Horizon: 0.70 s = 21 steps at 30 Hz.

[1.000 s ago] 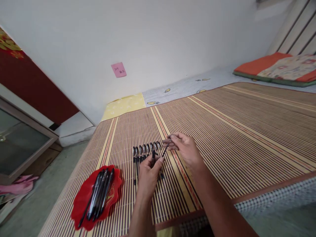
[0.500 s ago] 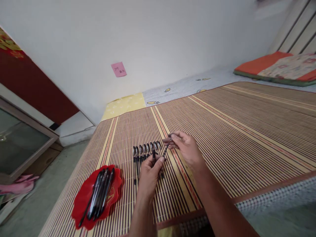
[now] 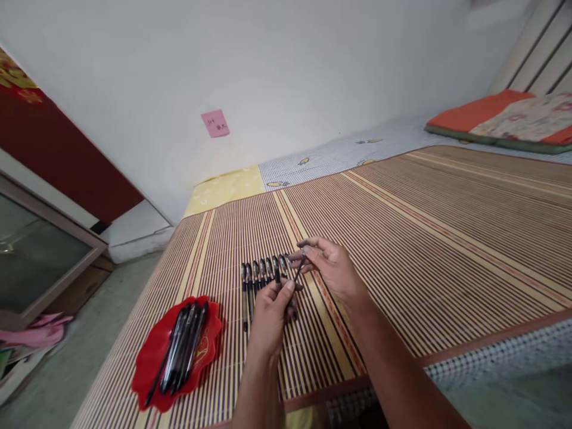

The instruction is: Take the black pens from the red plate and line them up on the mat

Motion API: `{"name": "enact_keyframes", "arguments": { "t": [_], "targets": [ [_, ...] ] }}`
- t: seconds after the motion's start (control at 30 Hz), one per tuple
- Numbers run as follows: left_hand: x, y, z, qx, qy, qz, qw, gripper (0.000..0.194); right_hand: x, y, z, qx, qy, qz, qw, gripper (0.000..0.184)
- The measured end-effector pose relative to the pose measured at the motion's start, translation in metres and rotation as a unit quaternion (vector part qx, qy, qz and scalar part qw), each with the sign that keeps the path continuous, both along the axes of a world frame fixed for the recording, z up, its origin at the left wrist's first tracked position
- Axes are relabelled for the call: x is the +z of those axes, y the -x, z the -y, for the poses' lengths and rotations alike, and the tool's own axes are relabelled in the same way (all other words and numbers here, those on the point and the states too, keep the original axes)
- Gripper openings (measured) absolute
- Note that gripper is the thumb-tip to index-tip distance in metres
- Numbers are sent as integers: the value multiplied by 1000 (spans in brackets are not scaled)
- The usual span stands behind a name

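My left hand (image 3: 270,307) is closed around the lower end of a thin, dark pen (image 3: 298,273). A short black piece (image 3: 277,276), perhaps a cap, sticks up from the same hand. The fingertips of my right hand (image 3: 328,265) pinch the pen's upper end, with the other fingers spread. Just behind my left hand, several capped black pens (image 3: 255,269) lie side by side in a row, their lower parts partly covered by it. To the left, a red scalloped plate (image 3: 149,357) carries a heap of black pens (image 3: 183,348).
A striped bamboo mat (image 3: 402,238) covers the bed beneath everything. Against the wall lies a folded orange and floral quilt (image 3: 504,119) at far right. A pink note (image 3: 215,123) is stuck to the wall. A glass-fronted cabinet (image 3: 40,250) stands on the left.
My right hand has come slightly closer to my left, so less of the pen shows between them. The row of pens and the plate stay put; the view shifts a little.
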<state>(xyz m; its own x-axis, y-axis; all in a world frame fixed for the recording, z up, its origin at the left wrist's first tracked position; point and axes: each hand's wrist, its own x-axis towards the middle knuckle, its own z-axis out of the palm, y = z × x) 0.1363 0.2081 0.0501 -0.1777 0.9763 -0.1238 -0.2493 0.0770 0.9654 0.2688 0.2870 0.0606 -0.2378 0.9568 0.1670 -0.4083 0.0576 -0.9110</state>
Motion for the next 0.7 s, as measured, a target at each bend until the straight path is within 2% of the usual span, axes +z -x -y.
{"name": "enact_keyframes", "arguments": {
  "t": [0.27, 0.4, 0.53, 0.7],
  "targets": [
    [2, 4, -1, -80, 34, 139, 986, 45, 4, 0, 5, 21, -45, 2, 999, 26],
    [4, 5, 0, -105, 33, 170, 979, 44, 4, -1, 8, 59, -21, -36, 997, 25],
    [4, 4, 2, -83, 9, 148, 985, 44, 1, -3, 6, 81, 13, -72, 994, 24],
    [2, 5, 1, -42, 1, 119, 992, 42, 0, -5, 2, 46, 27, -54, 997, 22]
  ]
}}
